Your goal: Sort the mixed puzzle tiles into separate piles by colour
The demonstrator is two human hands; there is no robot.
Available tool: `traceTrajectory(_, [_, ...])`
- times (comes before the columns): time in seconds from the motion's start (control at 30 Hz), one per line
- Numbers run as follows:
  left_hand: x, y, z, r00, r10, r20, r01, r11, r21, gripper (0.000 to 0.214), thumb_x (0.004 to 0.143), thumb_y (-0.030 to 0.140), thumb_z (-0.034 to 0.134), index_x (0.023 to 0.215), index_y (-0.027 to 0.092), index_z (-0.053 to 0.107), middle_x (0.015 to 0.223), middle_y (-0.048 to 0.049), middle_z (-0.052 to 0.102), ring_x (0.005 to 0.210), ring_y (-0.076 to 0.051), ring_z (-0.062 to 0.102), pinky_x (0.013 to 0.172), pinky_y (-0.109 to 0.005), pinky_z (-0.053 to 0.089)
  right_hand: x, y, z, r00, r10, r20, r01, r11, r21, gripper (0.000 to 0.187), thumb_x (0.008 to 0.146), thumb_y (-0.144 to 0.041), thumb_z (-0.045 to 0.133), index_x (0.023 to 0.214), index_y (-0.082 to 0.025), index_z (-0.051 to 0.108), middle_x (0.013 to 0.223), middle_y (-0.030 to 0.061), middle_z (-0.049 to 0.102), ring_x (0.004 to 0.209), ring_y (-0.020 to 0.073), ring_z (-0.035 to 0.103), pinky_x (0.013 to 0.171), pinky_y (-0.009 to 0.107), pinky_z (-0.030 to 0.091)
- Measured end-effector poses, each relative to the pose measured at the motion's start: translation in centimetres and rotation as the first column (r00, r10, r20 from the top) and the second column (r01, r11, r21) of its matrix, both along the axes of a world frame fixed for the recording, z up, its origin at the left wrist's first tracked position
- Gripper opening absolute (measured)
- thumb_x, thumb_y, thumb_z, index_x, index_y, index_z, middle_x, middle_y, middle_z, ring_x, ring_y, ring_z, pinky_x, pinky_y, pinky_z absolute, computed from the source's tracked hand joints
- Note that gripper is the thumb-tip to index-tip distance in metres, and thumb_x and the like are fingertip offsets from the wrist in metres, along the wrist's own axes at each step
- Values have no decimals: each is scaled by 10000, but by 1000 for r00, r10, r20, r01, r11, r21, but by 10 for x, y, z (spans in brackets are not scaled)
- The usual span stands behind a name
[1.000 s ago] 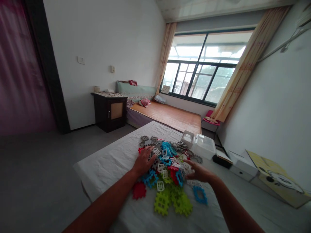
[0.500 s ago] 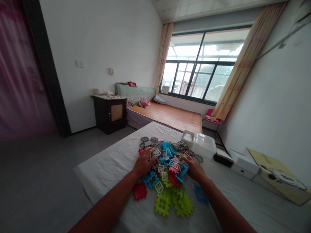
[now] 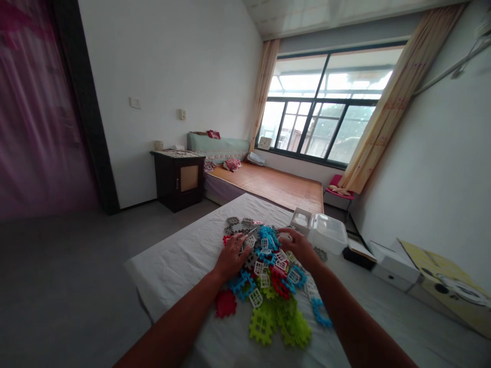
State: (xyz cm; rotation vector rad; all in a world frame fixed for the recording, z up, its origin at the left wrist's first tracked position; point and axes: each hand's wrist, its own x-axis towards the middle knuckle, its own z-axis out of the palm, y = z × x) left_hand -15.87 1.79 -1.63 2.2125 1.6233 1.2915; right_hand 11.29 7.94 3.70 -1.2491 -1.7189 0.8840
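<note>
A heap of flat plastic interlocking blocks lies on the cloth-covered table (image 3: 169,260). My left hand (image 3: 231,256) rests on the heap's left side, fingers spread over grey blocks and a white window-shaped piece (image 3: 250,242). My right hand (image 3: 301,248) is at the far right of the heap, its thumb and fingers bent around a light grey piece (image 3: 284,237), partly hidden. Between the hands are blue blocks (image 3: 268,236). Nearer to me lie green blocks (image 3: 261,325), a red block (image 3: 225,303) and a blue frame-like block (image 3: 321,313).
Behind the right hand stand a small open box (image 3: 301,219) and a clear plastic container (image 3: 328,233). Further right are a black box (image 3: 359,256), a white box (image 3: 394,266) and a yellow printed box (image 3: 452,286). A bed (image 3: 272,181) lies beyond the table.
My right hand has moved away from me, from the heap's right side to the grey blocks at the back. My left hand stays on the heap. The view has shifted slightly.
</note>
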Motion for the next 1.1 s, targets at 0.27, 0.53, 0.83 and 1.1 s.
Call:
traceTrajectory(0.27, [-2, 2, -6, 994, 104, -23, -103, 994, 41, 433, 924, 411, 348, 1273, 196, 485, 1336, -112, 444, 1269, -237, 383, 1087, -445, 299, -34, -70, 34, 922, 174, 345, -278, 919, 279, 381, 828, -432, 529, 1158, -255, 599, 1188, 75, 610, 1120, 240, 516, 971, 438, 404])
traceTrajectory(0.53, [-2, 6, -8, 995, 98, -32, -98, 995, 19, 408, 918, 411, 369, 1263, 231, 492, 1331, -85, 459, 1258, -229, 398, 1055, -453, 343, -18, -156, 0, 534, 367, 762, -703, 694, 158, 466, 850, -511, 506, 1300, -398, 455, 1336, -23, 527, 1306, 235, 341, 1105, 451, 166])
traceTrajectory(0.83, [-3, 4, -8, 992, 107, -71, -106, 994, 20, 410, 920, 417, 359, 1251, 222, 501, 1291, -92, 492, 1234, -222, 430, 1055, -440, 346, 4, -104, -8, 776, -82, 625, -253, 868, 427, 265, 928, -296, 401, 1051, -281, 636, 1040, 38, 684, 989, 202, 581, 852, 333, 413])
traceTrajectory(1.1, [-2, 6, -8, 991, 110, -79, -110, 994, 9, 429, 921, 422, 353, 1250, 191, 504, 1311, -110, 475, 1250, -227, 413, 1064, -426, 335, 15, -140, -16, 625, 0, 781, -223, 958, 178, 727, 640, -569, 668, 1302, -374, 441, 1331, 45, 502, 1145, 300, 482, 793, 364, 481])
